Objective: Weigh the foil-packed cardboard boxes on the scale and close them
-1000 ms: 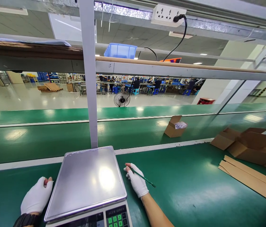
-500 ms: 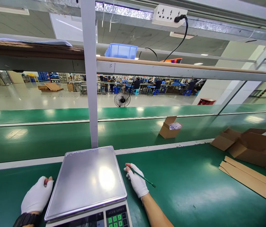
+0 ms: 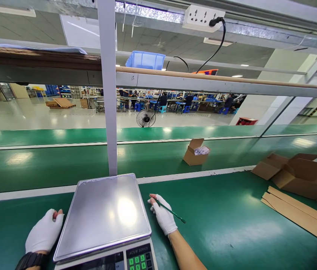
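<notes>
A digital scale with a bare metal platform (image 3: 104, 217) stands in front of me, its green-keyed keypad (image 3: 137, 261) at the near edge. Left of it, my left hand (image 3: 44, 231), in a white fingerless glove, rests on the green surface with fingers curled in; I see nothing in it. My right hand (image 3: 162, 215), gloved the same way, lies close to the scale's right side. A slim green pen (image 3: 175, 214) is held in its fingers, slanting back across the hand toward the wrist.
Beyond a white rail, a small open carton (image 3: 194, 156) with clear plastic packing sits on the green belt (image 3: 152, 161). Open cardboard boxes (image 3: 304, 176) and flat cardboard strips (image 3: 299, 212) lie at right. A metal post (image 3: 109, 93) rises behind the scale.
The small open carton on the belt has shifted a little to the left. Both hands, the pen and the scale stay where they were.
</notes>
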### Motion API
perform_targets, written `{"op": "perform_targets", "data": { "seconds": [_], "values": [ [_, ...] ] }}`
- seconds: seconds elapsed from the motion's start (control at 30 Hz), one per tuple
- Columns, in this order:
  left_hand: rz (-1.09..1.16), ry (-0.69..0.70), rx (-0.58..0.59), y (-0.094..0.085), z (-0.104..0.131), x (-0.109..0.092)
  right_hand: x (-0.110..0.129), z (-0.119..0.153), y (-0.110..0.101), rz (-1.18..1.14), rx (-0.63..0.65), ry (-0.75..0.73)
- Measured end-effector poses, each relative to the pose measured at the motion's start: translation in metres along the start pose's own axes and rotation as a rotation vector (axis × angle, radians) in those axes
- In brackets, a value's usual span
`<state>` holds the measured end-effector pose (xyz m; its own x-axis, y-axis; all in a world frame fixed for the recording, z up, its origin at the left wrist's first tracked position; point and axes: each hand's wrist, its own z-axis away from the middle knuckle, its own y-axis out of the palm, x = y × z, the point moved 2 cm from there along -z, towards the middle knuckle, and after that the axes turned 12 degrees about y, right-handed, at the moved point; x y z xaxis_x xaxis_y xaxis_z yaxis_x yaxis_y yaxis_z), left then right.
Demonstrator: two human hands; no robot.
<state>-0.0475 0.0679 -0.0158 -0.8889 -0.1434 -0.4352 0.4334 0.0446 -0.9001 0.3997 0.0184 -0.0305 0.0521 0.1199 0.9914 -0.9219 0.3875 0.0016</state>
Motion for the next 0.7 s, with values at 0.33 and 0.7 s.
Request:
{"op": "perform_targets", "data": {
  "seconds": [0.33,0.7],
  "values": [
    [-0.013,0.004,-0.012,-0.002,0.002,-0.003,-0.005,-0.003,-0.001,0.012,0.012,-0.009],
    [-0.012,0.029,-0.011,0.002,-0.003,0.008,-0.001,-0.001,0.004,-0.081,-0.044,0.003]
  ]
}}
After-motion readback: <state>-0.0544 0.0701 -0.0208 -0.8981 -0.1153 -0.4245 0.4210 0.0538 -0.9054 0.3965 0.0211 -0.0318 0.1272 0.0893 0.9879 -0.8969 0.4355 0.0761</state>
